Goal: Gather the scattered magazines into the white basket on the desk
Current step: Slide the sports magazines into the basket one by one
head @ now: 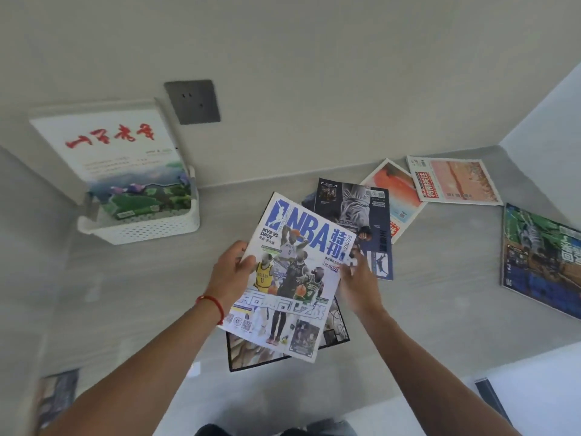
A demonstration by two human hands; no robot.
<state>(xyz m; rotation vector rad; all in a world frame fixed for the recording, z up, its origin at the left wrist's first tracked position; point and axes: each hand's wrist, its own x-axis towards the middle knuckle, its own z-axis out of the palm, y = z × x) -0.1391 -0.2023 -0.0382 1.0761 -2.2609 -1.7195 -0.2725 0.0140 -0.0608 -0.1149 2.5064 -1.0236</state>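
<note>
Magazines lie scattered over the grey counter (440, 294), and one of them, the NBA magazine (292, 278) with a white cover and basketball players, is raised above the surface at the centre of the view. The left hand (231, 272) grips its left edge, thumb curled over the front cover and fingers behind, a red string bracelet (213, 305) at the wrist. The right hand (358, 284) sits at the magazine's right edge at about 3 o'clock from it, fingers loosely spread; whether it actually grips the cover cannot be told. Beneath the raised copy, toward 6 o'clock, a dark-bordered magazine (333, 335) lies flat on the counter. At 1 o'clock from the held copy a dark blue magazine (361, 215) lies partly under it, and it overlaps an orange-covered magazine (399, 196) further toward 2 o'clock. A pink-toned magazine (452, 180) lies beside that, near the back wall. At 3 o'clock, near the right edge of the view, lies a green and blue magazine (540, 262). The white basket (141, 228) stands at 10 o'clock from the hands, against the wall, and one magazine with red calligraphy (116, 158) stands upright in it, leaning back. A grey wall socket (191, 102) is set above the basket to its right.
</note>
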